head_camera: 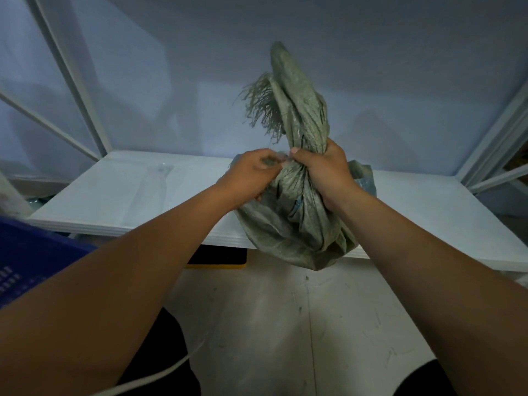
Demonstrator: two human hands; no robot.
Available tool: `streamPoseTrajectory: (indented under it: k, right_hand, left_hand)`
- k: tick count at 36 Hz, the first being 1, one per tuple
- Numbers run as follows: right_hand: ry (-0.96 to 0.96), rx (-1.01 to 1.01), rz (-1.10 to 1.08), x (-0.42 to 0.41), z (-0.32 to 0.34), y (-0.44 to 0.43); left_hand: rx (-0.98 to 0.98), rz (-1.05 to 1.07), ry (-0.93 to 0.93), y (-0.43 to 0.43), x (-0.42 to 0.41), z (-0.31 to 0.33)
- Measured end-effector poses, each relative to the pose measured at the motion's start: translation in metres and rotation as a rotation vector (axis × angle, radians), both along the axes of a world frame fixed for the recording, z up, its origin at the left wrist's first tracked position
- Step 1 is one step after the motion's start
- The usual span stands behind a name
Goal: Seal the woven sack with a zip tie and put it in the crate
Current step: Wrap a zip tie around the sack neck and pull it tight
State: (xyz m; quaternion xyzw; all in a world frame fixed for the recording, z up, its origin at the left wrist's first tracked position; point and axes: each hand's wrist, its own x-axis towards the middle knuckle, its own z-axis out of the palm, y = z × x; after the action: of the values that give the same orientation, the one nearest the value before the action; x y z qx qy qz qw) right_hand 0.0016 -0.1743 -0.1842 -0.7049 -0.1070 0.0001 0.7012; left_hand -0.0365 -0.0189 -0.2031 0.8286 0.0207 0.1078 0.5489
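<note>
Gripping the bunched neck of the green woven sack [294, 221], the right hand [324, 171] is fisted around it; the body sags below both hands onto the white table [128, 190]. The left hand [251, 172] pinches the neck alongside; no zip tie discernible. Sealing seems underway; the next move likely calls for cinching.

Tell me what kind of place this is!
Probably a packing or storage workroom. A green woven sack rests at the edge of a plain white table, a blue plastic crate waits at the left, and white metal frame bars stand beside it, above a scuffed bare floor.
</note>
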Motion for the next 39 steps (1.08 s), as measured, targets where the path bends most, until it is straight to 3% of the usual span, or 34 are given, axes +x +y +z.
streamPoseTrajectory:
  k: [4,8,10,12,21,24,27,30,39]
  right_hand:
    - [0.015,-0.019,-0.018,0.000,0.001,0.000]
    - [0.007,-0.025,-0.028,-0.002,0.002,0.000]
    - [-0.012,-0.032,-0.025,-0.004,0.003,0.001]
    - [-0.032,-0.037,-0.025,-0.004,0.004,0.001]
    - [-0.146,-0.172,-0.105,-0.001,0.003,-0.001]
    - [-0.155,-0.235,-0.185,0.001,0.004,-0.001]
    - [-0.166,-0.265,-0.219,0.002,0.004,0.000]
    - [-0.174,-0.255,-0.258,0.002,0.005,0.001]
    - [-0.160,-0.184,-0.308,-0.004,0.011,-0.002]
  left_hand:
    - [0.299,0.008,-0.322,0.001,-0.002,-0.001]
    - [0.725,0.106,-0.390,-0.001,-0.005,0.007]
    - [0.849,0.185,-0.433,-0.004,-0.004,0.008]
    - [0.822,0.225,-0.429,-0.007,-0.003,0.009]
    - [0.320,0.094,-0.125,-0.007,0.003,0.010]
    - [0.388,0.020,-0.069,-0.005,-0.004,0.016]
    - [0.505,0.003,-0.142,-0.004,-0.011,0.020]
    - [0.499,0.052,-0.162,-0.003,-0.012,0.020]
    - [0.117,0.191,0.032,0.000,-0.007,0.018]
